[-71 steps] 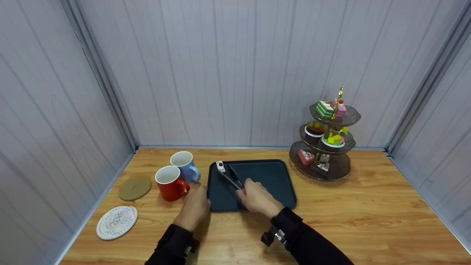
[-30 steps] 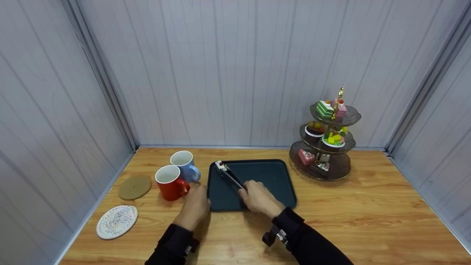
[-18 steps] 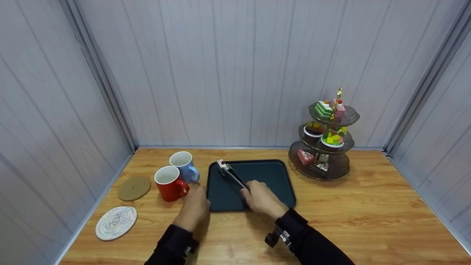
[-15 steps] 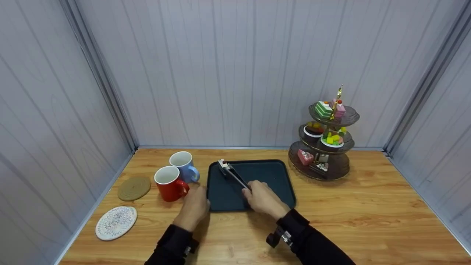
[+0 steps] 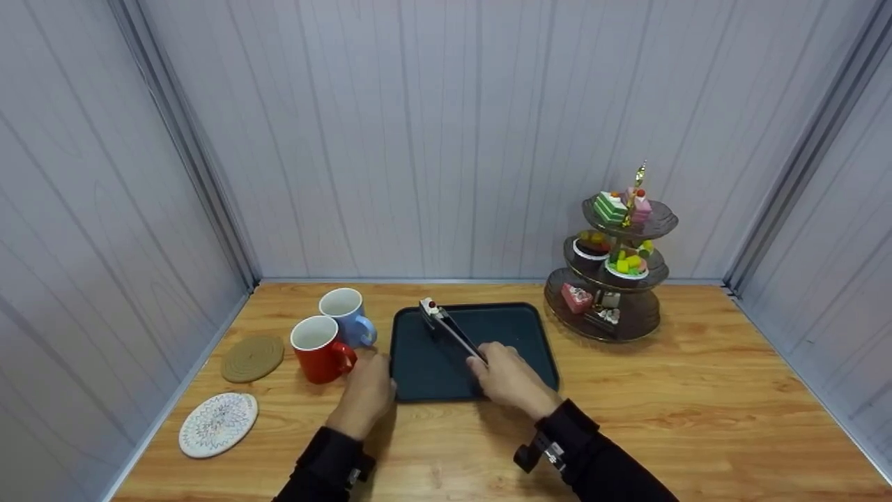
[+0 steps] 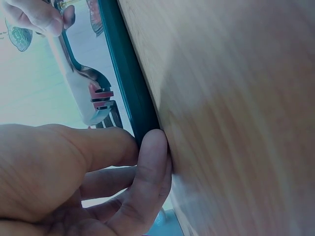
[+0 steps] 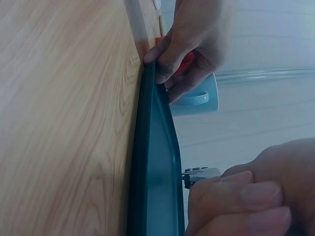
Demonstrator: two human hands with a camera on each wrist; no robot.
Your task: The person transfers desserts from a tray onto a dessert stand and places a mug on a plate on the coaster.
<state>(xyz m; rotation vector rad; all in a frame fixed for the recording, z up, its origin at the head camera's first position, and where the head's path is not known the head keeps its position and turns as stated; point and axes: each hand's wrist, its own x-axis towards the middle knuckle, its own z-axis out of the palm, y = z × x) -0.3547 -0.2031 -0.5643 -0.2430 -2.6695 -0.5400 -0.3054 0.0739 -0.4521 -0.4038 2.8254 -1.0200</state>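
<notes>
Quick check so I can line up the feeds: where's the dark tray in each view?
Head: the dark tray lies just below centre.
Left wrist: the dark tray slants down from the top edge, left of centre.
Right wrist: the dark tray runs from upper middle to the bottom edge.
Shared landmark: the left hand, pinching its rim.

Three views: head, high at the near side, facing far and down over the table (image 5: 697,397); left wrist, low and close, facing right; right wrist, likewise, facing left, the wrist pair sharing tray (image 5: 505,331), left hand (image 5: 368,388) and right hand (image 5: 512,378).
</notes>
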